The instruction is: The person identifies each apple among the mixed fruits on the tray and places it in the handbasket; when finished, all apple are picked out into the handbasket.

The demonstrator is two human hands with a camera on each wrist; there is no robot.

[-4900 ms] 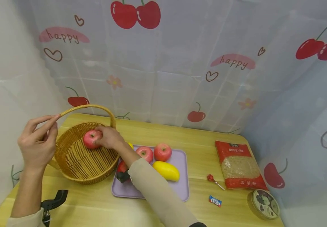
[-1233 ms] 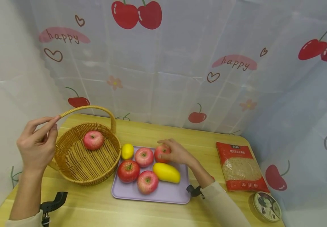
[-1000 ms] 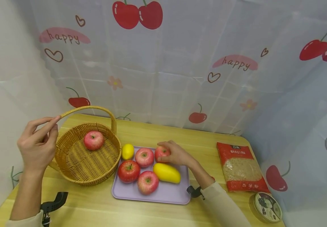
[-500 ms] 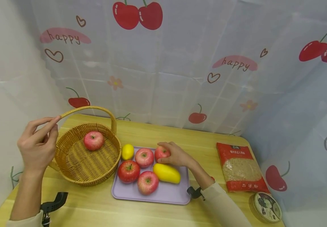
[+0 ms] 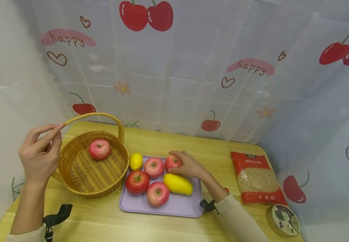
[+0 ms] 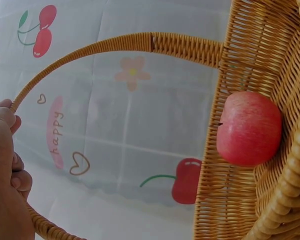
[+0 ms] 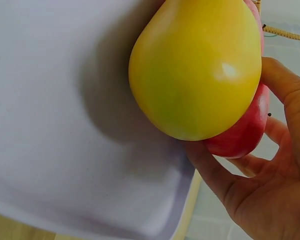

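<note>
My left hand (image 5: 40,151) pinches the arched handle (image 5: 92,114) of a wicker basket (image 5: 94,192); the left wrist view shows the same pinch on the handle (image 6: 110,46). One red apple (image 5: 100,149) lies inside. On the lilac tray (image 5: 177,211), my right hand (image 5: 189,165) has thumb and fingers around the back right apple (image 5: 172,162). In the right wrist view that apple (image 7: 242,132) is partly hidden behind a yellow mango (image 7: 195,70), with the hand (image 7: 270,195) curved about it. The mango (image 5: 177,184) lies just in front of the hand.
Also on the tray are a lemon (image 5: 136,161) and three apples, one (image 5: 154,167) at the back, one (image 5: 137,182) at left, one (image 5: 157,194) in front. Further right lie a red food packet (image 5: 257,178) and a round tub (image 5: 285,220). A patterned curtain (image 5: 174,84) stands behind.
My right hand has left the apple in the basket and moved right to the back right apple on the tray. Over the last second its grasp there barely changes. My left hand stays on the handle.
</note>
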